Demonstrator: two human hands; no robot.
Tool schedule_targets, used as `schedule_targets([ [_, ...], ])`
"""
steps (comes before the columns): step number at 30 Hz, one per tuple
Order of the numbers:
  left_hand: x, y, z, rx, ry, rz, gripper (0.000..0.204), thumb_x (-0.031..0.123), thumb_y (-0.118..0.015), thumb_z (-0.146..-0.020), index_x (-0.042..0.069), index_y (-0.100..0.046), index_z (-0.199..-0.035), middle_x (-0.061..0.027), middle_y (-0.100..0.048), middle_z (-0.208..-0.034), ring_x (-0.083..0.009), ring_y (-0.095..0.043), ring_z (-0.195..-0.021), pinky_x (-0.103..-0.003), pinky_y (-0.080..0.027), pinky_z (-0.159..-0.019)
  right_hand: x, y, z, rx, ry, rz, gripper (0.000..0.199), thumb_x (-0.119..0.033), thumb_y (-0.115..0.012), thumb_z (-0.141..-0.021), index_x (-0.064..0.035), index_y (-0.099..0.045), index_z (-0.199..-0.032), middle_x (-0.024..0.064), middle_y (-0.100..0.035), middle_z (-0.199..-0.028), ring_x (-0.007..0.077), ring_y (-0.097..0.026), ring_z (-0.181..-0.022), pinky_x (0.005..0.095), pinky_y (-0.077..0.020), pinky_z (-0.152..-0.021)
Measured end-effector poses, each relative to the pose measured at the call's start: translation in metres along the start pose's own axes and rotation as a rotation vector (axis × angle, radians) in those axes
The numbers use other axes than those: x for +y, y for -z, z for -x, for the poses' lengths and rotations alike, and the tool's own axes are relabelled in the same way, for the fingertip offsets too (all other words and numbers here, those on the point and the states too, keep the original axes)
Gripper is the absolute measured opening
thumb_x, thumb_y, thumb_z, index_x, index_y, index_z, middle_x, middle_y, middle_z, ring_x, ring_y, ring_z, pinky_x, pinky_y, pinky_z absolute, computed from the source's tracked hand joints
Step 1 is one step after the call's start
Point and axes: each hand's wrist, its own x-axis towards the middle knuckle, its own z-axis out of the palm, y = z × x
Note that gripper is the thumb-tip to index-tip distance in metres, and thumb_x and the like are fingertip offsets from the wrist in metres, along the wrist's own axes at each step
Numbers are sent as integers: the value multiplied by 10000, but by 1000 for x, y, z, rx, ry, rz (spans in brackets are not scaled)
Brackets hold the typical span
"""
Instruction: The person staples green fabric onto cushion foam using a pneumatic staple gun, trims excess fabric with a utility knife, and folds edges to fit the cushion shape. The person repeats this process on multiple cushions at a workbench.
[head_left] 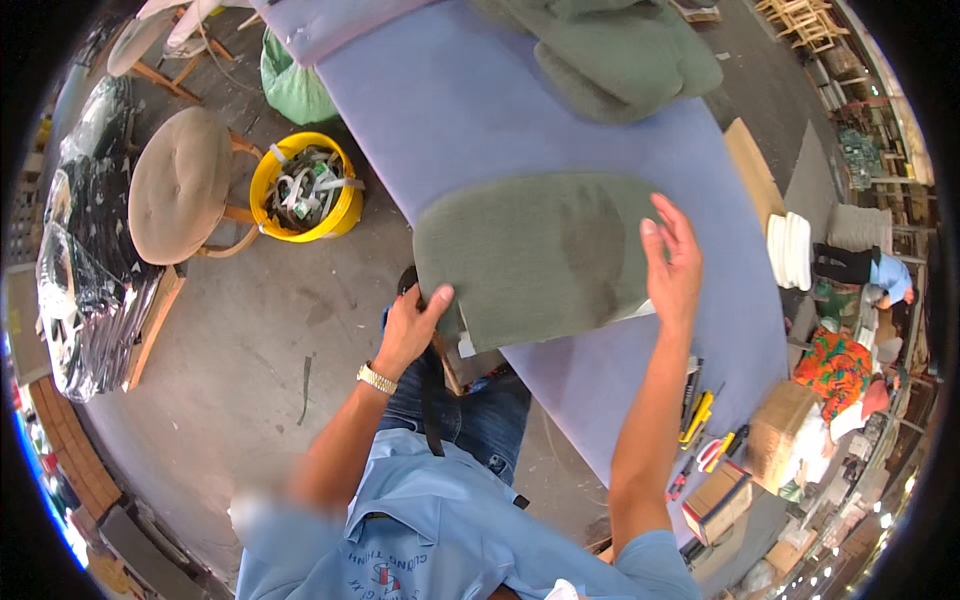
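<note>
A worker steadies a green upholstered seat pad (535,255) at the near edge of a lilac-covered workbench (470,110), the left hand (412,325) gripping its corner at seven o'clock, apparently to keep the overhanging edge from tipping, the right hand (672,262) laid open and flat on its side at three o'clock. More green pads (610,50) are stacked at twelve o'clock. The pad's underside and the left fingers are hidden; the contents of the yellow bucket (305,187) at nine o'clock are hard to make out
</note>
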Motion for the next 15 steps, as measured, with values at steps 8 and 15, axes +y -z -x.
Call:
schedule_targets([
  [8, -34, -25, -19, 236, -198, 346, 570, 558, -492, -1088, 20, -559, -913, 29, -425, -812, -76, -390, -793, -261, -419, -725, 18, -101, 205, -251, -88, -1005, 289, -238, -613, -1067, 39, -691, -1081, 162, -744, -1053, 207, -721, -909, 352, -594, -851],
  [15, -45, -31, 33, -23, -216, 311, 515, 449, -539, -1092, -57, -607, -1160, -55, -604, -943, -73, -570, -758, -234, -498, -625, 30, -130, 256, -236, -420, -1055, 372, -364, -545, -1098, 2, -610, -1112, 187, -733, -997, 201, -738, -819, 330, -619, -735],
])
